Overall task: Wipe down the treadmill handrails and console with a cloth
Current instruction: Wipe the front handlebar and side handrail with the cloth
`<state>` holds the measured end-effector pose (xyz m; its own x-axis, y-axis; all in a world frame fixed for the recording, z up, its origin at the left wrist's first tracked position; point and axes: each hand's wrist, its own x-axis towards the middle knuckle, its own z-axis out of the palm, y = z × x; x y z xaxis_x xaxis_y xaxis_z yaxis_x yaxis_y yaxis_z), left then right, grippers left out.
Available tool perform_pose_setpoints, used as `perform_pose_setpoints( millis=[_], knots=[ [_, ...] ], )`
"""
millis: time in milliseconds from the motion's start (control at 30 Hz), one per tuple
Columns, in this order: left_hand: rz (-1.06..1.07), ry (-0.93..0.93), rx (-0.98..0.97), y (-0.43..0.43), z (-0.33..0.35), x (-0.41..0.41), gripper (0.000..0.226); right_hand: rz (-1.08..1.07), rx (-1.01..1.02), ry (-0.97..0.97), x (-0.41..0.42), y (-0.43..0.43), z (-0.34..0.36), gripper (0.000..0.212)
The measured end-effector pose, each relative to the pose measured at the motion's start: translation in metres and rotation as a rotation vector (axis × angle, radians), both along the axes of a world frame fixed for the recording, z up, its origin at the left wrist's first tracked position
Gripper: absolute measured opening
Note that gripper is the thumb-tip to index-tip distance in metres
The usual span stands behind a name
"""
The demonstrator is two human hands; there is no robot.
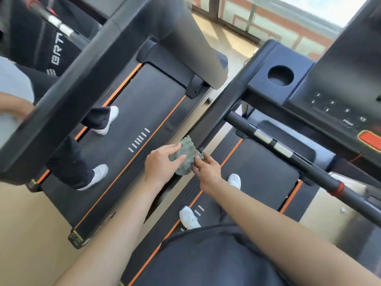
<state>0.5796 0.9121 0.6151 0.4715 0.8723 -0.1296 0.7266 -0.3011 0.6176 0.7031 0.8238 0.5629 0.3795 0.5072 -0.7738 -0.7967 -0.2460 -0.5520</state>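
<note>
Bright daylight from the window (288, 21) at upper right; glass blown out near the top edge. Soft sheen on the console (340, 83). Shadows faint. Wide-angle bending at frame edges. Motion blur smears the chrome bar (61, 27) and left margin.

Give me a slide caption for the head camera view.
Left hand and right hand hold a green cloth at the end of a treadmill handrail; another person stands on the next treadmill.

Cloth (185, 150): mottled grey-green, speckled;
Handrail (309, 168): black; silver plates; red ring;
Console (338, 83): black; pale key markings; orange-red button;
Belt (148, 100): black; orange edge stripes; white dashes;
Shoes (234, 180): white;
Floor (31, 223): tan
</note>
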Motion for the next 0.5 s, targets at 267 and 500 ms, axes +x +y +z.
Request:
perform_pose_setpoints(
  millis=[267,500],
  knots=[
    [-0.019,0.055,-0.012,0.026,0.007,0.078,0.045,-0.012,-0.023,-0.232,0.058,0.027,0.012,0.05],
    [0.001,0.005,-0.137,0.052,0.007,0.116,0.041,0.183,0.018,-0.729,0.07,0.029,0.047,0.06]
  ],
)
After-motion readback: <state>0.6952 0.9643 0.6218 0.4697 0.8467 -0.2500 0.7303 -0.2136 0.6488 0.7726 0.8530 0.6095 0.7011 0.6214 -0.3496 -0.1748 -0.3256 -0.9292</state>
